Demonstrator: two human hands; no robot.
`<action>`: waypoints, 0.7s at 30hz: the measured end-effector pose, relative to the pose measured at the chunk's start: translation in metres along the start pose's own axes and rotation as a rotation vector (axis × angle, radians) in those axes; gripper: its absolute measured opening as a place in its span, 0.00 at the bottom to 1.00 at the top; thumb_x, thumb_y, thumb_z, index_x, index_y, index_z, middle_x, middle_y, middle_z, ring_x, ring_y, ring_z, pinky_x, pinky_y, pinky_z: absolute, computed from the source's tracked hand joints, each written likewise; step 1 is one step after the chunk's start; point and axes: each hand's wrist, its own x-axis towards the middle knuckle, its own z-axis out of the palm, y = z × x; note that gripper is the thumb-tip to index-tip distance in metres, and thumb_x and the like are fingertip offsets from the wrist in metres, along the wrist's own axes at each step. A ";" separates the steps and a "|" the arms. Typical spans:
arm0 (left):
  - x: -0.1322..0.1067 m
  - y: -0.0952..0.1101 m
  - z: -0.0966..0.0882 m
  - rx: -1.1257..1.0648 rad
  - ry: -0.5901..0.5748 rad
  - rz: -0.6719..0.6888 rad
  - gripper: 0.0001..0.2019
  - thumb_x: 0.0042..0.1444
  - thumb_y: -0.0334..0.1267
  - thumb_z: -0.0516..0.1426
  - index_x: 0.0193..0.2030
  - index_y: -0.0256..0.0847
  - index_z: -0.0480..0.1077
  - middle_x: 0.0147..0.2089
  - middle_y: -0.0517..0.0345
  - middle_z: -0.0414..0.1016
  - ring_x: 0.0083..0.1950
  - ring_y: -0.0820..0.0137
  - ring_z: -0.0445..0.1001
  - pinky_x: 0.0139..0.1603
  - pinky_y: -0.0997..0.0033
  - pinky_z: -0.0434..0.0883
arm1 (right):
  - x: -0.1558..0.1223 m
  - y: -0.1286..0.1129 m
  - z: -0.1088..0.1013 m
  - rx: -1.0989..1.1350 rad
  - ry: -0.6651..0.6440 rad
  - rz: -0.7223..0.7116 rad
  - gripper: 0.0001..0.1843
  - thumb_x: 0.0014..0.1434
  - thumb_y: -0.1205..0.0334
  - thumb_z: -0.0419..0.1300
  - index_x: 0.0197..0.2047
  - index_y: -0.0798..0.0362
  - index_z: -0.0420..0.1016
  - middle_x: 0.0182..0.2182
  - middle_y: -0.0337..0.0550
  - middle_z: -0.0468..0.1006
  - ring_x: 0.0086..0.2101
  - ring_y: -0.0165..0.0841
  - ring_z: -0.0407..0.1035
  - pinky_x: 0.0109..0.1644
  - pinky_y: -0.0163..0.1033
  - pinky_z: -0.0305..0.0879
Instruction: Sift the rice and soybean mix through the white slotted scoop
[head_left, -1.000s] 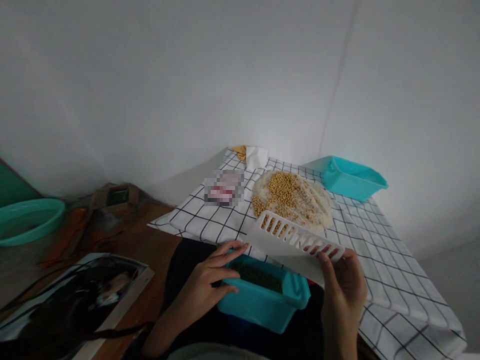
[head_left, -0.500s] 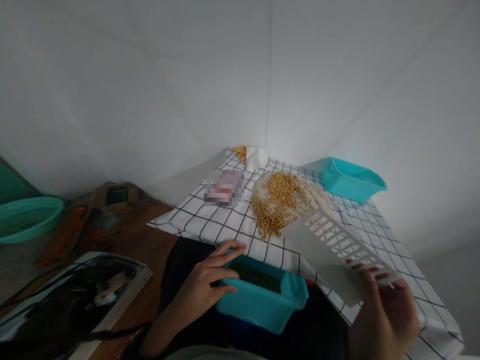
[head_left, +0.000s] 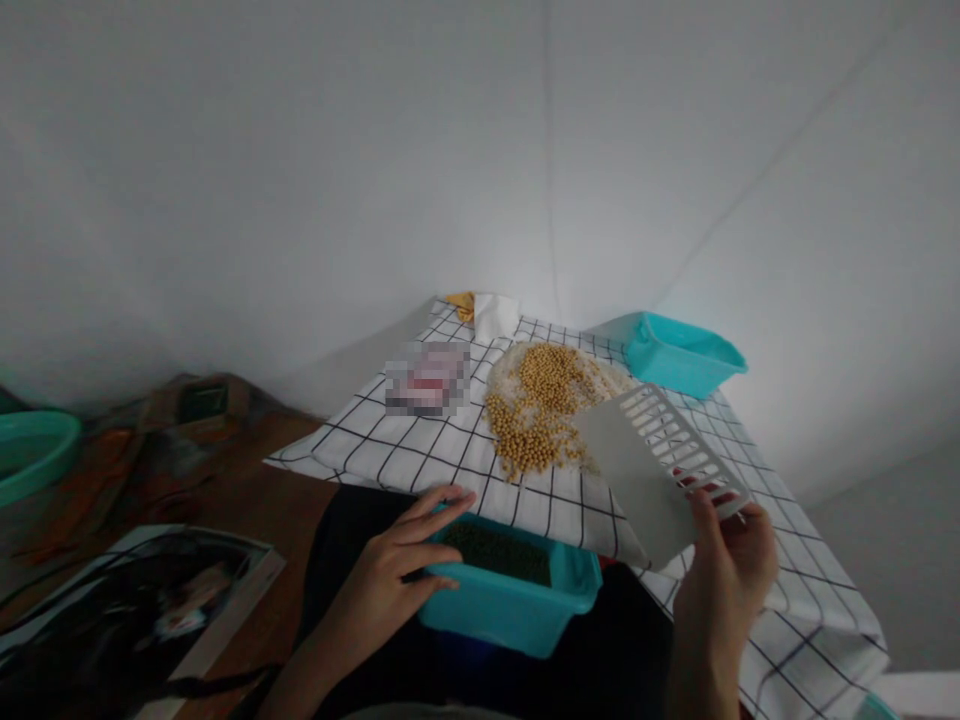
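My left hand [head_left: 401, 560] holds the left end of a teal plastic container [head_left: 499, 615], fingers spread over its rim. The container sits over my dark-clothed lap and has small dark green grains [head_left: 499, 553] inside. My right hand [head_left: 727, 560] is closed on the slotted edge of a thin white plastic plate [head_left: 637, 480], its fingertips showing through the slots. The plate is tilted above the table's front right, its left corner near a spread of yellow soybeans [head_left: 551, 380]. Part of the beans' pale, see-through bag [head_left: 510, 375] shows around them.
A checked cloth [head_left: 390, 440] covers the table. A second teal container [head_left: 679, 355] stands at the back right by the wall. A blurred-out pinkish object [head_left: 431, 378] and a white tissue [head_left: 495, 317] lie on the left. A green basin [head_left: 37, 450] is on the floor.
The view has shifted slightly, moving most things leftward. My right hand has raised and turned the white plate, which is now steeper. My left hand stays on the container.
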 end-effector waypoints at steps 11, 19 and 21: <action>0.001 0.001 0.000 -0.013 -0.006 0.005 0.09 0.55 0.24 0.61 0.33 0.41 0.80 0.63 0.47 0.75 0.68 0.58 0.66 0.66 0.59 0.69 | -0.011 -0.004 0.011 -0.067 -0.187 0.048 0.14 0.53 0.56 0.69 0.33 0.53 0.68 0.33 0.39 0.80 0.34 0.31 0.75 0.41 0.38 0.70; 0.002 0.002 -0.001 -0.019 -0.011 -0.009 0.08 0.54 0.24 0.62 0.33 0.41 0.80 0.63 0.48 0.74 0.69 0.58 0.66 0.66 0.59 0.69 | -0.019 -0.014 0.014 -0.003 -0.233 0.046 0.12 0.54 0.60 0.69 0.33 0.53 0.69 0.32 0.37 0.79 0.35 0.31 0.76 0.44 0.40 0.72; 0.002 0.003 -0.001 -0.017 -0.015 -0.014 0.08 0.54 0.24 0.62 0.33 0.41 0.80 0.63 0.48 0.74 0.69 0.57 0.66 0.67 0.59 0.68 | -0.021 -0.016 0.014 0.006 -0.235 0.041 0.12 0.54 0.61 0.69 0.32 0.53 0.69 0.32 0.37 0.79 0.35 0.31 0.76 0.44 0.40 0.73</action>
